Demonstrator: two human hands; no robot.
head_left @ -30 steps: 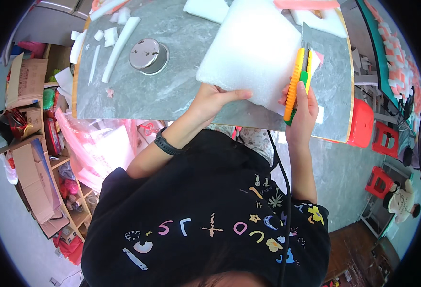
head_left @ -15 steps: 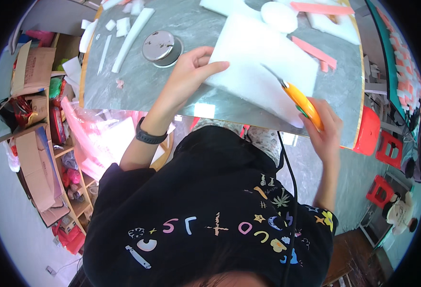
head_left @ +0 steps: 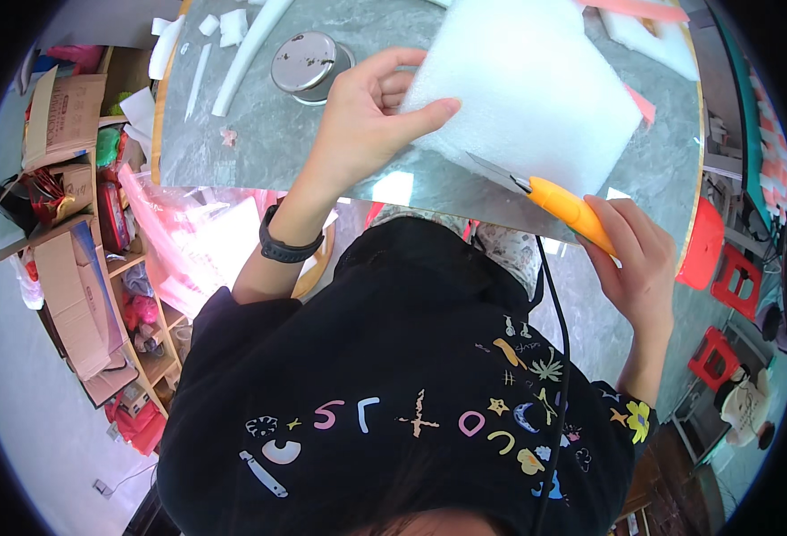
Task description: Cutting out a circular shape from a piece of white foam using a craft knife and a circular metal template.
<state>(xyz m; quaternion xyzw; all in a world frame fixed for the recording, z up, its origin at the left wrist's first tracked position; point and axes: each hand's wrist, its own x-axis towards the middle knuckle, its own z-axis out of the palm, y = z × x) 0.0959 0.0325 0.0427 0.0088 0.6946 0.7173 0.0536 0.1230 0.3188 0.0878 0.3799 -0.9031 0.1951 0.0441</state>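
Note:
A thick white foam sheet (head_left: 527, 94) lies on the grey table (head_left: 251, 147). My left hand (head_left: 362, 116) presses on the sheet's left edge, thumb on top. My right hand (head_left: 639, 263) grips a yellow-handled utility knife (head_left: 568, 210) at the table's near edge. The knife's bare blade points left toward the near corner of the foam, close to it; I cannot tell whether it touches.
A round metal tin (head_left: 309, 62) stands left of my left hand. White foam strips and scraps (head_left: 233, 36) lie at the table's far left. Pink foam pieces (head_left: 635, 13) lie beyond the sheet. Cardboard boxes on shelves (head_left: 67, 223) stand left; red stools (head_left: 724, 313) right.
The foam sheet has turned and shifted left under my left hand. My right hand has drawn the knife down off the sheet's right side to the near edge of the table.

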